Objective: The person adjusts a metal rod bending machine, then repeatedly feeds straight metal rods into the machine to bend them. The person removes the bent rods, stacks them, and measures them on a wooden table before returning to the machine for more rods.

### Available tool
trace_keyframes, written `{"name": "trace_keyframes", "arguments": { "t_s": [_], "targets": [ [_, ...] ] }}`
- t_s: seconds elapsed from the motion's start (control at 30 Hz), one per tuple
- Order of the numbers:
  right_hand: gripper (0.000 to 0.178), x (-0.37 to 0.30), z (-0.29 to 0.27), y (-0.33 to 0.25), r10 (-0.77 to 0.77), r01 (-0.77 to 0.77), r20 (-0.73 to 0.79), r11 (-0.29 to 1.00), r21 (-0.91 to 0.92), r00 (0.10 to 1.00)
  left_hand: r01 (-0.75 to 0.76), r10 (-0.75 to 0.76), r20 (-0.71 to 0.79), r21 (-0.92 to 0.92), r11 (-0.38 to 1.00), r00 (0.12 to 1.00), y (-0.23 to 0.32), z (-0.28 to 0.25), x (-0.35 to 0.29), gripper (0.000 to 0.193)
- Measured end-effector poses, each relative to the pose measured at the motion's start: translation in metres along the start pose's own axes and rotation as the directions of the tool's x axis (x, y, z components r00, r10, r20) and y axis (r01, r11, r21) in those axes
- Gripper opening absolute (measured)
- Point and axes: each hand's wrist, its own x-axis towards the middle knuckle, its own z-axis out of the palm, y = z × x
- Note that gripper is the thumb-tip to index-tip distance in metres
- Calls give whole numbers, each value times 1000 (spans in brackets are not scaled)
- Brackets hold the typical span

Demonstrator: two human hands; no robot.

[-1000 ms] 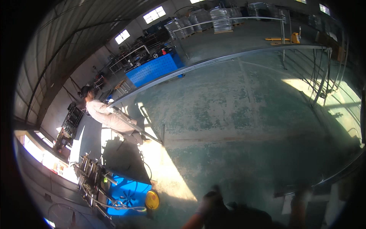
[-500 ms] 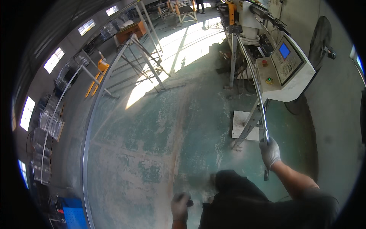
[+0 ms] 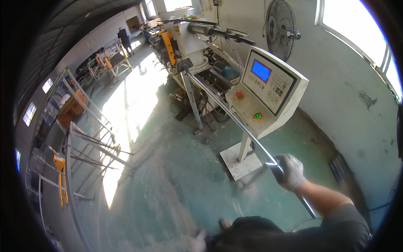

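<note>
My right hand (image 3: 290, 173), in a pale knitted glove, is wrapped round a long shiny metal tube (image 3: 240, 122). The tube slants from a machine (image 3: 183, 40) at the far middle, past the control console, and its near end sticks out below my fist. At the lower edge my left hand (image 3: 198, 242) is smeared by motion and partly cut off. Its fingers cannot be made out, and nothing shows in it.
A white control console (image 3: 283, 110) with a blue screen and red and green buttons stands left of the tube on a square base plate (image 3: 229, 160). A fan (image 3: 279, 31) is by the right wall. Metal frames (image 3: 98, 148) and a yellow pallet truck (image 3: 58, 161) are at left.
The view has swung to the right, bringing the console, fan and window further in. My right hand stays on the tube. The left hand now sits lower in the picture, more blurred.
</note>
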Motion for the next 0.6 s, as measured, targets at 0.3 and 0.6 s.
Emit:
{"name": "trace_keyframes", "arguments": {
  "t_s": [0.3,0.6],
  "targets": [
    [21,163,131,-41,228,-219,55,966,-138,972,-9,11,239,-8,1000,971,204,-3,200,23],
    [22,252,214,-54,519,-498,-18,810,-309,855,-470,292,422,417,778,858,458,13,435,33]
  ]
}}
